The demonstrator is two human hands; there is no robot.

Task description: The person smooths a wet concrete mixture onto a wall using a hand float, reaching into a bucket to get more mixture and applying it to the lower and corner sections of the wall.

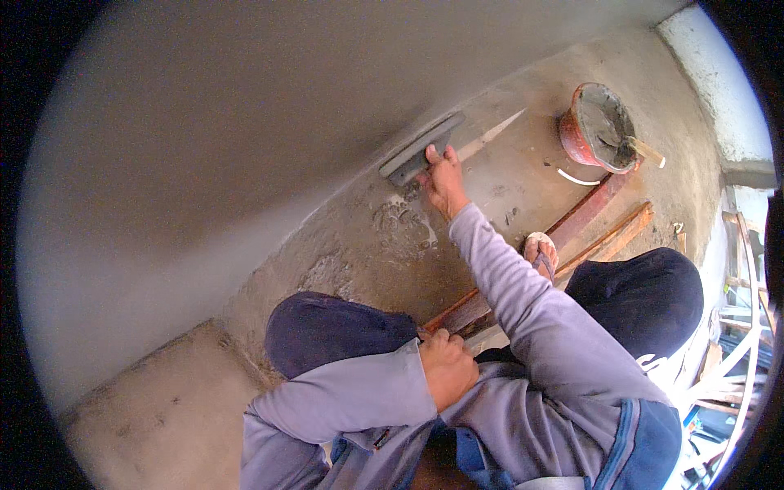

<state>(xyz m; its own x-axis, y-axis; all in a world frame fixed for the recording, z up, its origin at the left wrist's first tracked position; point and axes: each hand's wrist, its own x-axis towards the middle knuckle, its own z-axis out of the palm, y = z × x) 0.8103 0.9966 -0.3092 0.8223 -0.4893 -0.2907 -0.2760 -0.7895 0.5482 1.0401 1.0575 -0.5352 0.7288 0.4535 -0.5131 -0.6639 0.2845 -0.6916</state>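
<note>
My right hand (445,181) grips a grey plastering float (420,151) and presses it along the foot of the wall (220,139), on the mortar-smeared floor. Just below the float lies a patch of rough, wet mortar (400,227). My left hand (447,369) is closed like a fist between my knees, close to a wooden board; its palm side is hidden, so what it may hold cannot be seen. At the upper right stands a red bucket (576,140) of grey mortar, with a light-handled tool (647,152) resting in it.
A reddish board (584,211) and a lighter wooden strip (621,231) run diagonally past my sandalled foot (541,255). A curved white strip (577,177) lies by the bucket. Scrap wood (735,351) is piled at far right. A concrete ledge (163,408) is at lower left.
</note>
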